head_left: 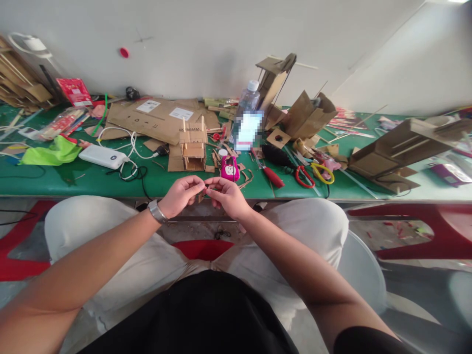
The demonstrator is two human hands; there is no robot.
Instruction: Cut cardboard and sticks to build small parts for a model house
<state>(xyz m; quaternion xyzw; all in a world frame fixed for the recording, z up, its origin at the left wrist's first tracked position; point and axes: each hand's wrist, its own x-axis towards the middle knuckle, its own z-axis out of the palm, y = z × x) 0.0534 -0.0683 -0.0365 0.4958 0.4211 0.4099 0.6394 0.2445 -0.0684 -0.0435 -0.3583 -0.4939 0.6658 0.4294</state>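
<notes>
My left hand [182,195] and my right hand [227,195] meet at the fingertips just in front of the table edge, both closed in a pinch. Between them is something small and dark, with a bit of brown below; the fingers cover most of it. Just beyond my hands stands a small cardboard structure [193,150] with wooden sticks poking up from it. To its right lies a pink case [230,168] with a white face print.
The green table [158,179] carries a white power bank [103,156] with cables, flattened cardboard [129,120], a water bottle [249,101] and a lit, blurred screen [248,130]. Right of these lie a red-handled tool [273,177], scissors [305,176] and tall cardboard pieces [398,145].
</notes>
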